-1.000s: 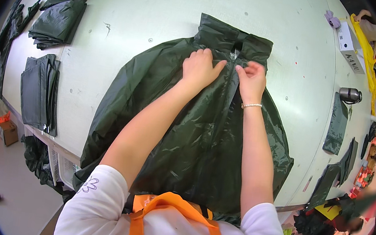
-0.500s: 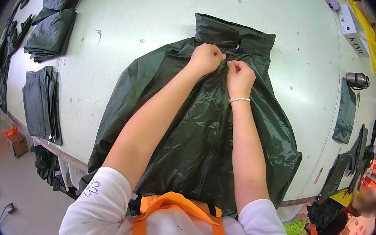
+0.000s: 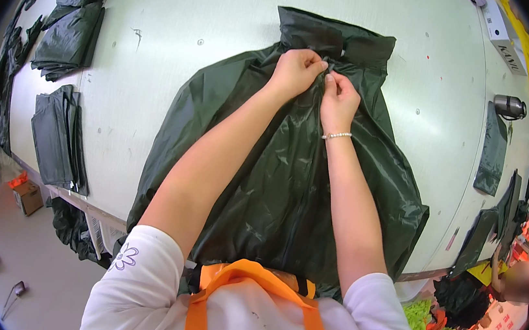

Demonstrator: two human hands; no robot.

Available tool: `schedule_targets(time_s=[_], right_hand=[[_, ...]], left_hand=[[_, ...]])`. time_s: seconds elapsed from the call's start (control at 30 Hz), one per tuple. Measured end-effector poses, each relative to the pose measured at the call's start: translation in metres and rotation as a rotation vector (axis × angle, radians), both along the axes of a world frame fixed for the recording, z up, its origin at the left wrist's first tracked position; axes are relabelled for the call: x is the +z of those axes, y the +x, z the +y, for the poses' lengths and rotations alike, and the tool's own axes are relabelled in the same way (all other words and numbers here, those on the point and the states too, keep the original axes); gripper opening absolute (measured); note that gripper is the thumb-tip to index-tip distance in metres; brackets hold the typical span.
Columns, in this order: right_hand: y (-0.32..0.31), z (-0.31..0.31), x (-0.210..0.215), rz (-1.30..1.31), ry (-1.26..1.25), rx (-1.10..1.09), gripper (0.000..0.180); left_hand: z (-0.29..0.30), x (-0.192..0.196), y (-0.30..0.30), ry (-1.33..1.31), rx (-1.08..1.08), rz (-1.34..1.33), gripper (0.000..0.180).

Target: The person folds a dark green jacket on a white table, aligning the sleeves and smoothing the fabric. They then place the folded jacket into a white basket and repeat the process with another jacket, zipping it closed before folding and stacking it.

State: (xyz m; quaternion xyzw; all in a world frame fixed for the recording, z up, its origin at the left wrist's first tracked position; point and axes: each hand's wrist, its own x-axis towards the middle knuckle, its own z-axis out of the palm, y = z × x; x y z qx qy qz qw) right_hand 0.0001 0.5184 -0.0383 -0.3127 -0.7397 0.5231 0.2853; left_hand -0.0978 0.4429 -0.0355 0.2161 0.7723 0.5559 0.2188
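Observation:
A dark green, shiny jacket (image 3: pixel 253 203) lies spread before me with its stand-up collar (image 3: pixel 312 30) at the far end. A long front seam or zipper runs down its middle toward my body. Just below the collar, my left hand (image 3: pixel 295 76) pinches the jacket's front edge between thumb and fingers. Close beside it and slightly nearer to me, my right hand (image 3: pixel 339 102), with a beaded bracelet at the wrist, pinches the same front line. The small part between my fingertips is too small to make out.
Folded dark garments (image 3: pixel 59 135) lie along the table's (image 3: pixel 151 74) left side. At the right are a flat dark piece (image 3: pixel 492 152), a metal flask (image 3: pixel 510 107), a white box (image 3: pixel 505 36) and yellow cloth (image 3: pixel 527 48). Another person (image 3: pixel 526 276) is at the far right.
Jacket and hands appear slightly higher in the picture. Both hands keep their pinch below the collar, the left fingertips a little farther from the right ones. The person at right has shifted.

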Motion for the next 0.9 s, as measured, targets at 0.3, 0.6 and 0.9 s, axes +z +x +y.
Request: schedule_targets(time_s=[0.3, 0.6, 0.9], right_hand=[[0.089, -0.007, 0.064, -0.484, 0.256, 0.402, 0.040], [0.204, -0.086, 0.037, -0.251, -0.291, 0.057, 0.019], [0.199, -0.095, 0.028, -0.212, -0.215, 0.097, 0.016]], left_hand=[[-0.035, 0.028, 0.059, -0.051, 0.111, 0.650, 0.031], [-0.092, 0.054, 0.178, -0.716, -0.281, 0.302, 0.038], [-0.107, 0.032, 0.176, -0.119, -0.311, -0.447, 0.033]])
